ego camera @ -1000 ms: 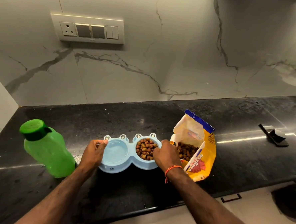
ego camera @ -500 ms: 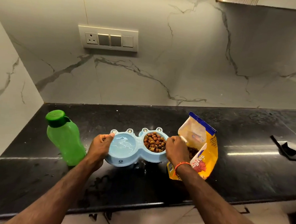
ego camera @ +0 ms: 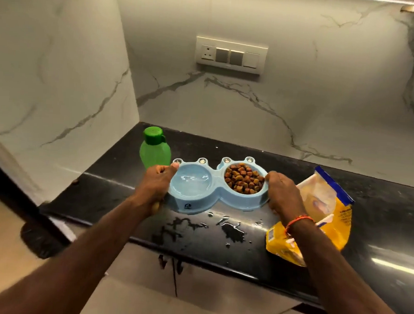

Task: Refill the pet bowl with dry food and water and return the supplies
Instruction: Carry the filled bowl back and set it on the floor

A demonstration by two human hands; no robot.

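A light blue double pet bowl (ego camera: 216,200) is held over the black counter (ego camera: 379,216). Its left well holds water and its right well holds brown dry food (ego camera: 244,181). My left hand (ego camera: 157,184) grips the bowl's left end, thumb on the rim. My right hand (ego camera: 282,194) grips the right end. A green water bottle (ego camera: 154,147) with its cap on stands behind my left hand. An open yellow food bag (ego camera: 323,212) lies to the right, partly behind my right forearm.
Spilled water (ego camera: 230,231) lies in puddles on the counter's front edge below the bowl. A switch panel (ego camera: 230,55) is on the marble back wall. A side wall closes the counter's left end. Cabinet doors (ego camera: 193,284) and floor show below.
Both hands have brought the bowl toward the counter's front edge, away from the bottle and bag, and it appears lifted. The camera view has swung left and down.
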